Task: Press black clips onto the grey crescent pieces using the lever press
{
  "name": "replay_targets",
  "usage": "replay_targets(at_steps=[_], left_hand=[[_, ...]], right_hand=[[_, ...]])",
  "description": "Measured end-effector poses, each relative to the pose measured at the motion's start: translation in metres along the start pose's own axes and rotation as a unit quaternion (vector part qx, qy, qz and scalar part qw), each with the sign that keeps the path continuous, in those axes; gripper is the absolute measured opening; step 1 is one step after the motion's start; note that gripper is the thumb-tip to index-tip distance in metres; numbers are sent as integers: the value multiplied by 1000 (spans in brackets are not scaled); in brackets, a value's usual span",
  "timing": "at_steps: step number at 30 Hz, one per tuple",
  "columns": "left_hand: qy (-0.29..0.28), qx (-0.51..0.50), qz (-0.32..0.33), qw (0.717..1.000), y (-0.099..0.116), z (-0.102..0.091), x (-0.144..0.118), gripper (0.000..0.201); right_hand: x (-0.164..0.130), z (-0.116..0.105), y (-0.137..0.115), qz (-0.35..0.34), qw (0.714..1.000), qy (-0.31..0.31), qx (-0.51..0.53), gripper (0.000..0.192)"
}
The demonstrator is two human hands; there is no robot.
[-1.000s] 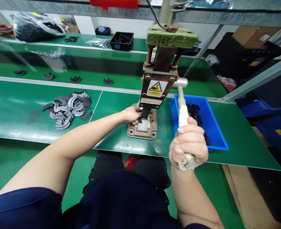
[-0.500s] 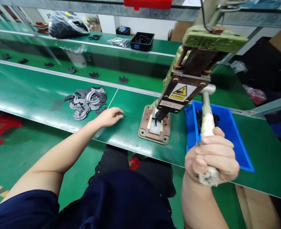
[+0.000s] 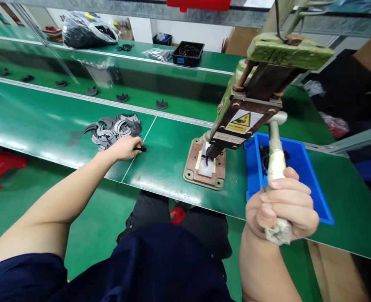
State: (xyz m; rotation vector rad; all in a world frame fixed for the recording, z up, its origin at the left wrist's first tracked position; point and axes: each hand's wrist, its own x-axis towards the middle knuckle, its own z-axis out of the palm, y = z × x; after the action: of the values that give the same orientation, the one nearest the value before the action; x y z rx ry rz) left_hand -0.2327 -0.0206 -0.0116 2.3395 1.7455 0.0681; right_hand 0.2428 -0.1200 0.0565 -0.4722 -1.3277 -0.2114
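My left hand (image 3: 127, 147) is at the near right side of a pile of grey and black curved parts (image 3: 112, 129). Its fingers close on a small black part (image 3: 141, 149), whose end sticks out past the fingertips. My right hand (image 3: 284, 205) wraps round the taped lever handle (image 3: 276, 157) of a green hand press (image 3: 251, 96). Below the ram, on the press base (image 3: 191, 167), lies a metal plate (image 3: 206, 167) with a small dark hooked piece on it.
A blue bin (image 3: 311, 180) holding black parts stands right of the press. Several dark curved parts (image 3: 122, 97) sit spaced along the strip behind the table. Farther back are a black tray (image 3: 188, 53) and a plastic bag (image 3: 87, 31) of dark parts.
My left hand has moved left to the edge of the pile, and its fingers have closed on a black part. My right hand stays on the lever handle.
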Motion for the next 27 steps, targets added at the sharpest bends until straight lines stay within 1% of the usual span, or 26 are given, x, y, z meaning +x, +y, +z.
replay_targets(at_steps=[2, 3, 5, 6, 7, 9, 11, 13, 17, 19, 20, 22, 25, 27], left_hand=[[0, -37, -8, 999, 15, 0, 1, 22], [7, -55, -17, 998, 24, 1, 2, 21], [20, -124, -35, 991, 42, 3, 5, 25], [19, -185, -43, 982, 52, 5, 7, 28], [9, -260, -49, 964, 63, 7, 10, 33], [-31, -409, -60, 910, 84, 11, 18, 44], [-49, -506, -64, 859, 105, 15, 27, 53], [-49, -558, -58, 826, 125, 16, 36, 54], [-46, -655, -42, 753, 162, 19, 54, 45], [-28, -689, -49, 723, 178, 22, 62, 53], [-21, -697, -56, 715, 186, 24, 66, 55], [-26, -699, -66, 712, 200, 28, 72, 50], [-38, -685, -70, 725, 216, 34, 79, 34], [-43, -671, -68, 737, 222, 37, 82, 32]], right_hand=[[0, -2, -3, 8, 1000, -19, -4, 35], [1, -3, -4, 11, 1000, -26, -5, 34], [1, -3, -5, 15, 999, -34, -4, 34], [1, -4, -5, 16, 999, -36, -2, 35], [1, -4, -5, 16, 999, -36, -2, 35], [1, -5, -4, 15, 999, -33, -4, 36], [0, -6, -4, 14, 999, -35, -10, 36], [1, -6, -5, 17, 999, -43, -15, 35], [1, -5, -6, 16, 999, -36, -15, 36], [1, -3, -6, 12, 999, -28, -15, 36], [1, -1, -6, 11, 999, -25, -17, 37], [1, 1, -6, 13, 999, -18, -24, 38], [1, 2, -5, 10, 1000, -15, -22, 40], [1, 1, -5, 8, 1000, -15, -13, 40]])
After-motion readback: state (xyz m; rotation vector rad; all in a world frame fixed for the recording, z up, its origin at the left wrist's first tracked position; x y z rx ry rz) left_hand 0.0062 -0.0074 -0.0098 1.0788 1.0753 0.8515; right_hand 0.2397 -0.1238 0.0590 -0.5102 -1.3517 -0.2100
